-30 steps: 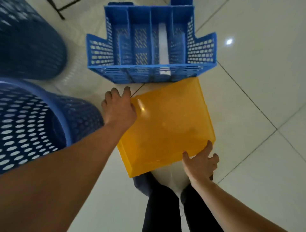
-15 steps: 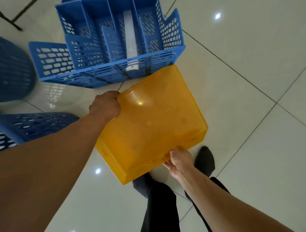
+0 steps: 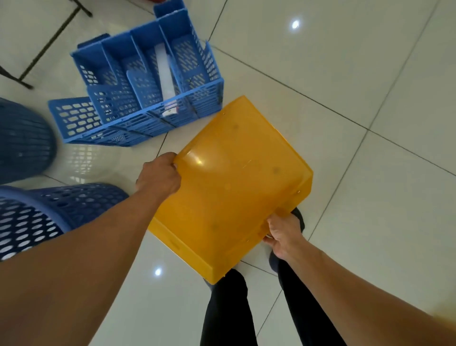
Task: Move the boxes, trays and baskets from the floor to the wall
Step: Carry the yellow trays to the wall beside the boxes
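Floor [image 3: 357,61]: large square tiles, off-white, glossy, filling the whole view; no wall or window in sight.

Grout lines [image 3: 320,103]: thin, dark, set diagonally. One runs from 12 o'clock out toward 3 o'clock, another from 2 o'clock down toward 6 o'clock, and they cross at 2 o'clock.

Light: two small, round, white glints on the tile glaze, the upper glint [image 3: 295,24] at 1 o'clock and the lower glint [image 3: 158,271] at 7 o'clock. Otherwise soft and even, without hard shadows.

Furniture: black metal legs [image 3: 50,40] at 10 o'clock, thin, slanted and standing on the tiles, their upper part cut off by the frame.

Red sliver [image 3: 162,1] at 11 o'clock on the top edge: too little shows to identify.
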